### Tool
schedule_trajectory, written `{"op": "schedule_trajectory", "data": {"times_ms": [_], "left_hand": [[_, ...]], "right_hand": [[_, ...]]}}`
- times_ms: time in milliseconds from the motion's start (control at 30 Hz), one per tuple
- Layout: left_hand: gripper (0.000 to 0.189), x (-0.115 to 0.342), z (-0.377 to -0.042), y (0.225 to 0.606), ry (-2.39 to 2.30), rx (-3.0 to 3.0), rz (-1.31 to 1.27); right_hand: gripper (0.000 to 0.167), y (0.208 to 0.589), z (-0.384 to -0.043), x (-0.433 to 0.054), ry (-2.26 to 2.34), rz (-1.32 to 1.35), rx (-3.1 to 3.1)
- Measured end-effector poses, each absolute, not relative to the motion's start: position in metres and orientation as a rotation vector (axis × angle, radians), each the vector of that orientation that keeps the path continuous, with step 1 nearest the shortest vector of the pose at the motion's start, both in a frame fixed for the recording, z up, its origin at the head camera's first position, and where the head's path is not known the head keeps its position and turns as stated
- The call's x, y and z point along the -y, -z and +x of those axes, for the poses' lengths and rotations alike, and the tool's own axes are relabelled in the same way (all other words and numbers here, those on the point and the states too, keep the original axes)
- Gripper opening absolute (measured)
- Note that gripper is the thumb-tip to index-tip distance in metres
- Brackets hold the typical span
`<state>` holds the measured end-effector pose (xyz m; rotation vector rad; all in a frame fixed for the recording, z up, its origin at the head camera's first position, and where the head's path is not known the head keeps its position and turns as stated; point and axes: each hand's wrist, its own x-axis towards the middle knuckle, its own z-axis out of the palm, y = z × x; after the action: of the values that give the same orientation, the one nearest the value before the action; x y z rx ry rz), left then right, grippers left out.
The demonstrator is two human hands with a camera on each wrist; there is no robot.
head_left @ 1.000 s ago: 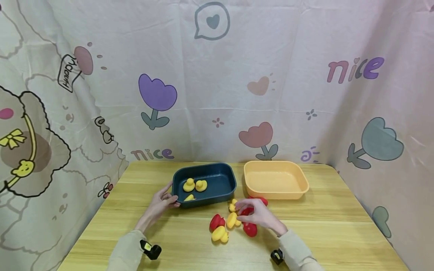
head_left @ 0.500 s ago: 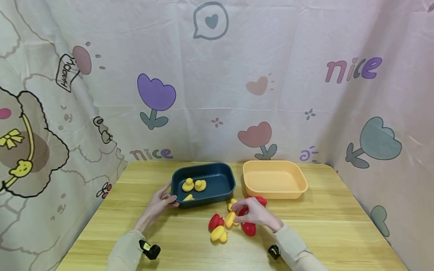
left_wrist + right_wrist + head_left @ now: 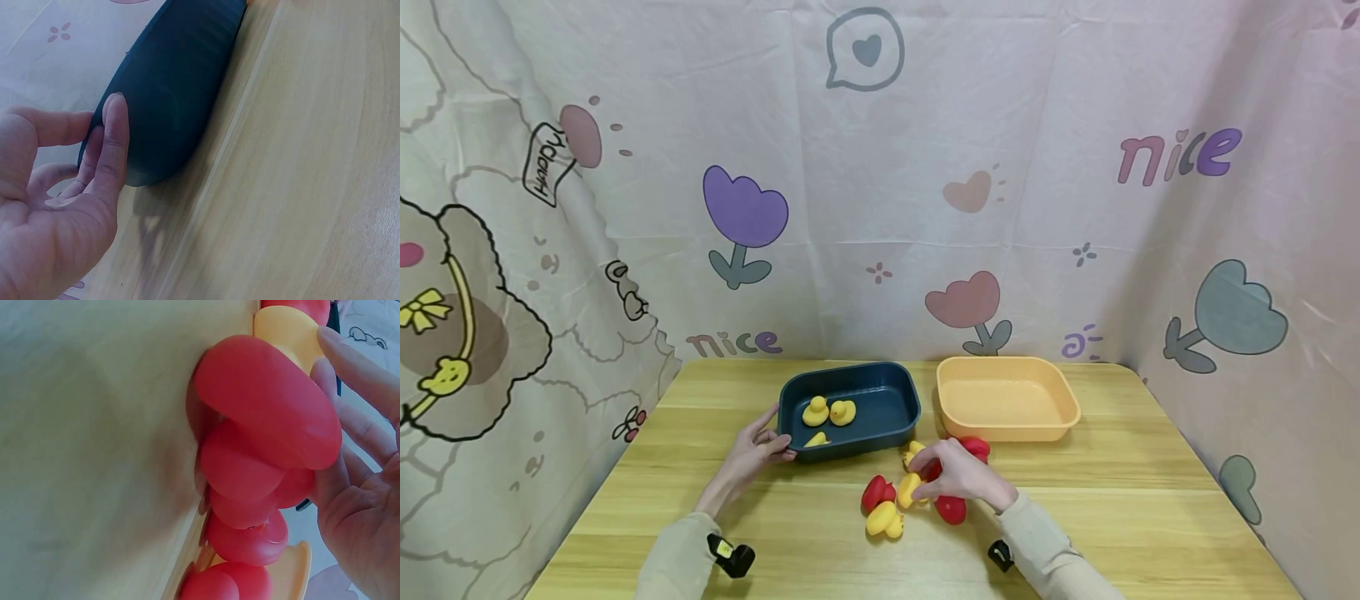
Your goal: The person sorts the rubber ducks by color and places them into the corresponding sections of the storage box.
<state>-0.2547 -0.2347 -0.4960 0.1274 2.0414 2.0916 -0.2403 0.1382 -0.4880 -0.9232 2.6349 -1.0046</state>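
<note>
Firstly, the head view shows the worktop point(image 3: 1150, 517), with the blue tray point(image 3: 883, 408) on it and the orange tray point(image 3: 1007, 400) just to its right. Three yellow ducks point(image 3: 816, 412) are inside the blue tray, one of them partly hidden by the near wall. The left hand point(image 3: 756, 446) pinches this tray at its near left corner. The right hand point(image 3: 962, 472) is in front of the trays, with thumb and forefinger bent at a yellow duck point(image 3: 906, 492) on the worktop. Red ducks point(image 3: 951, 510) lie beside this hand, partly covered by it.

Next, in the left wrist view, the rim of the blue tray is between thumb and fingers, and the thumb lies against the outer wall.

Finally, in the right wrist view, a fingertip touches the yellow duck, but whether the hand really pinches it, I cannot tell. The red ducks are nearer to this camera and hide part of the thumb.
</note>
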Motion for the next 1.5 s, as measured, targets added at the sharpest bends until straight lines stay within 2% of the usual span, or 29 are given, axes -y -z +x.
{"op": "schedule_trajectory", "data": {"times_ms": [500,1500], "left_hand": [[0.077,0.2351,-0.2547,0.4970,-2.090,-2.045,0.127],[0.078,0.2340,-0.2549,0.4973,-2.089,-2.059,0.108]], "right_hand": [[0.035,0.4842,-0.2418,-0.1340,1.001,-0.923,-2.527],[0.046,0.4860,-0.2389,-0.1438,1.296,-0.931,-2.463]]}}
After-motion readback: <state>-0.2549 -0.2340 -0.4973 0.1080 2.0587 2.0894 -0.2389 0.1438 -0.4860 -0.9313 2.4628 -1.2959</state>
